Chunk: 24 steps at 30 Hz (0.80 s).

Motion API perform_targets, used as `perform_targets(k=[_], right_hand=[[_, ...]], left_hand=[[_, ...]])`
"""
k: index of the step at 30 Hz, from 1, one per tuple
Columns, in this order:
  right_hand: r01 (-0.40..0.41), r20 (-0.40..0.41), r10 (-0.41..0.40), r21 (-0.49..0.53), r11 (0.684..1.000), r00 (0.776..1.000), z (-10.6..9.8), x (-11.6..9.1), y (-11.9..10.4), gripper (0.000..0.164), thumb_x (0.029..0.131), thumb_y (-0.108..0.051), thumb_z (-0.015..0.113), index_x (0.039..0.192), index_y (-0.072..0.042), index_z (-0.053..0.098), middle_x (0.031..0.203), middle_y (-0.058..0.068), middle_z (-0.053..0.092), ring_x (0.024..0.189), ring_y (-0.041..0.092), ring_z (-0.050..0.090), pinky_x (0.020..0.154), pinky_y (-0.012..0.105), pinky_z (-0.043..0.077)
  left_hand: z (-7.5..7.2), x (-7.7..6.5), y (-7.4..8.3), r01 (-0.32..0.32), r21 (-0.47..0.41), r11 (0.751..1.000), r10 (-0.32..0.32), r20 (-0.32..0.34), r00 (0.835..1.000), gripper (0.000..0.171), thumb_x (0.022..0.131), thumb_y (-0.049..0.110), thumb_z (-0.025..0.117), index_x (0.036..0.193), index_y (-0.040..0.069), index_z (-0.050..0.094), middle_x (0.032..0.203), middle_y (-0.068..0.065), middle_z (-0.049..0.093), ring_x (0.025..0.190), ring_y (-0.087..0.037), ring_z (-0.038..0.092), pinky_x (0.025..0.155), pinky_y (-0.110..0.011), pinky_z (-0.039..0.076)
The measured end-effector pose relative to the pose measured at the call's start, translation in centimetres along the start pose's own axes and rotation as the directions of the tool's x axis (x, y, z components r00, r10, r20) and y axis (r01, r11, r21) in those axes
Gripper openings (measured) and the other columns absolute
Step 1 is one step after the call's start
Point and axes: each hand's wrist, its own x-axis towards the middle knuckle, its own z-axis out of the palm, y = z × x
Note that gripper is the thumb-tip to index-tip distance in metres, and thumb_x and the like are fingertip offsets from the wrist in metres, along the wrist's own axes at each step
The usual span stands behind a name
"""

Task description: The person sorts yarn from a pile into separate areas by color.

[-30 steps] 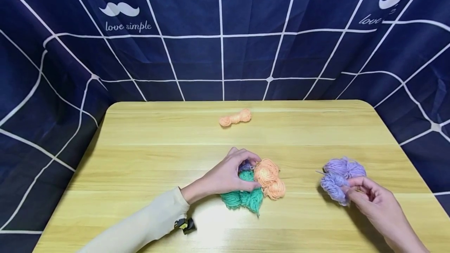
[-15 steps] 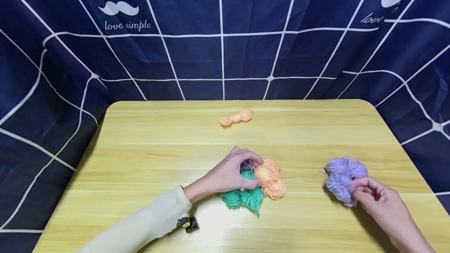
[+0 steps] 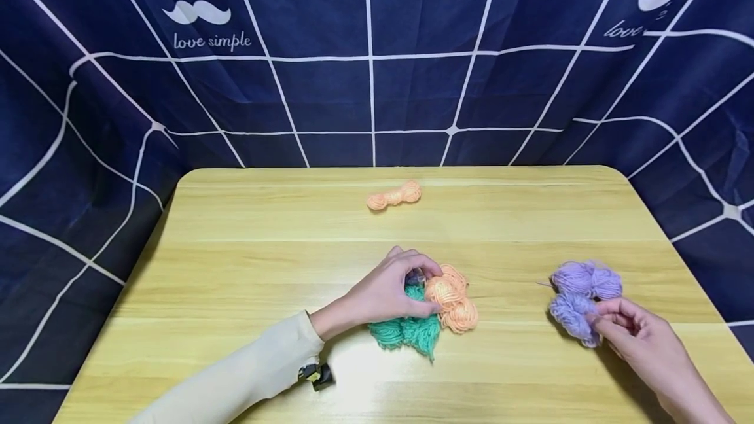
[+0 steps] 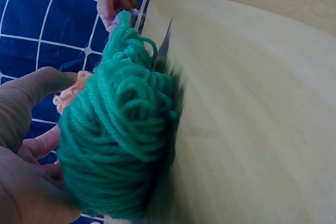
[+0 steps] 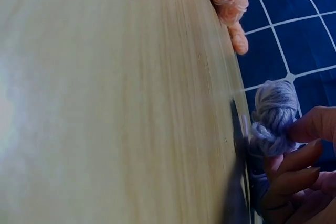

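Note:
My right hand pinches a lavender yarn skein between thumb and fingers at the table's right. Another lavender skein lies just behind it, a loose strand at its left. Near the middle, my left hand has its fingers and thumb bent round the near end of a peach yarn skein. More peach yarn sits against it. Green yarn skeins lie beneath and in front of that hand; in the left wrist view green yarn hides part of the grip. Something dark purple shows under the palm.
A single peach skein lies near the back of the wooden table. A dark blue curtain with white lines stands behind and along both sides. A small black device is at the left cuff.
My right hand has shifted slightly to the right, and both lavender skeins have moved with it. My left hand stays by the peach and green yarn, nearly still.

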Motion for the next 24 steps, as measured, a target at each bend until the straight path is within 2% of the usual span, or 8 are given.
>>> perform_targets(k=[5,10,14,20,24], right_hand=[[-0.006,0.016,0.006,-0.033,0.999,1.000,-0.29,-0.15,0.24,0.005,0.106,-0.008,0.071,0.102,-0.011,0.072,0.078,-0.009,0.058,0.067,0.009,0.052,0.057,0.031,0.039],[-0.029,0.025,0.030,-0.047,0.998,0.999,-0.62,-0.14,0.20,0.006,0.107,-0.008,0.070,0.102,-0.011,0.072,0.081,-0.009,0.061,0.069,0.008,0.053,0.057,0.028,0.041],[-0.006,0.024,0.008,-0.077,0.997,1.000,-0.79,-0.04,0.15,0.008,0.106,-0.005,0.070,0.101,-0.012,0.071,0.079,-0.008,0.060,0.068,0.008,0.052,0.057,0.028,0.040],[-0.010,0.028,0.014,-0.128,0.992,0.999,-0.81,0.15,0.11,0.004,0.105,-0.005,0.070,0.101,-0.006,0.070,0.080,-0.009,0.061,0.069,0.008,0.053,0.058,0.026,0.041],[-0.018,0.034,0.024,-0.169,0.985,0.999,-0.90,0.39,0.04,0.007,0.105,-0.008,0.069,0.102,-0.001,0.069,0.083,-0.011,0.063,0.071,0.006,0.054,0.060,0.024,0.043]], left_hand=[[0.09,0.08,0.07,0.006,0.015,1.000,-0.006,-0.003,1.000,0.045,0.084,0.025,0.096,0.123,0.021,0.075,0.107,0.018,0.066,0.105,-0.013,0.051,0.089,-0.027,0.047],[0.06,0.16,0.30,0.044,0.028,0.999,-0.043,-0.008,0.999,0.044,0.083,0.025,0.096,0.121,0.020,0.076,0.104,0.016,0.065,0.101,-0.014,0.051,0.086,-0.028,0.047],[0.00,0.22,0.46,0.072,0.032,0.997,-0.072,-0.007,0.997,0.041,0.082,0.024,0.095,0.119,0.021,0.076,0.106,0.015,0.065,0.101,-0.014,0.051,0.087,-0.029,0.047],[0.13,0.29,0.34,0.086,0.023,0.996,-0.085,-0.012,0.996,0.039,0.079,0.017,0.092,0.114,0.022,0.075,0.104,0.013,0.063,0.099,-0.015,0.051,0.085,-0.030,0.047],[0.13,0.29,0.22,0.077,0.016,0.997,-0.077,-0.016,0.997,0.039,0.077,0.013,0.090,0.111,0.022,0.075,0.102,0.013,0.063,0.096,-0.014,0.051,0.084,-0.029,0.047]])
